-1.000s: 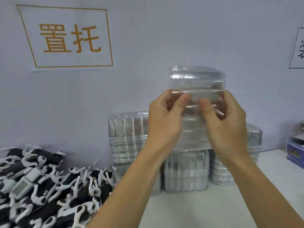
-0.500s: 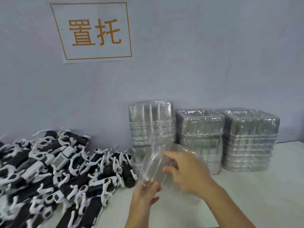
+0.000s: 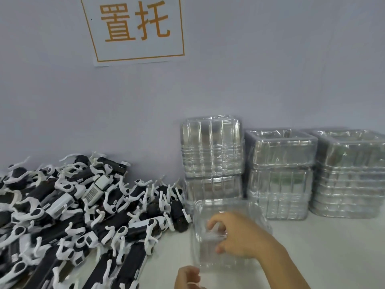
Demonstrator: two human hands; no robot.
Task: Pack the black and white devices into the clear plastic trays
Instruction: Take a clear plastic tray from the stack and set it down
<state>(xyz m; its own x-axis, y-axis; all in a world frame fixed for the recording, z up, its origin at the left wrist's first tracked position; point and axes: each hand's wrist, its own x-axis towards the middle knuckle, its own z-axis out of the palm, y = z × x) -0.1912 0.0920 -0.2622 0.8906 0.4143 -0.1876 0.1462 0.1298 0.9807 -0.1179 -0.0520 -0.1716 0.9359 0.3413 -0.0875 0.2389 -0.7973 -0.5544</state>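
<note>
Your right hand (image 3: 239, 236) pinches the clear tray (image 3: 229, 213); the devices (image 3: 83, 215) lie left, nearer your loosely curled, empty left hand (image 3: 187, 277)

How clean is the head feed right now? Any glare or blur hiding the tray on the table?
Head view: even, soft lighting with faint shadows; the clear tray under the right hand is nearly see-through, its edges smeared by blur; the left hand is cut off at the bottom edge; the tray stacks show bright reflections; the pile of devices is soft; wide-angle bending shows on the wall sign.
</note>
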